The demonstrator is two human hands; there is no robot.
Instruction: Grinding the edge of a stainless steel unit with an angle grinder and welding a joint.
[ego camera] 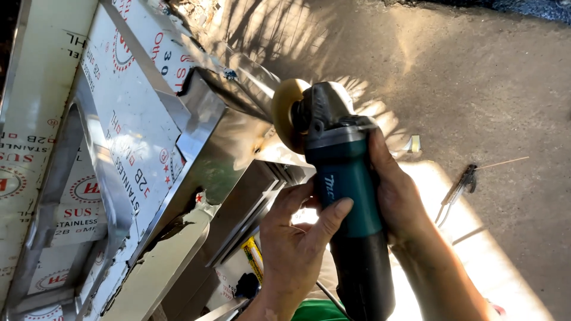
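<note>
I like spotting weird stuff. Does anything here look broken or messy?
Yes. The white film on the metal frame is torn and peeling near the grinder that both hands hold. A tool lies loose on the ground.

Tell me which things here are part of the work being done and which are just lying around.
In use:
- angle grinder, gripped by the left hand and right hand
- its yellowish disc, at the bare metal
- steel frame, partly covered in white printed film

Lying about:
- welding rod holder on the concrete ground
- yellow tool below the frame
</note>
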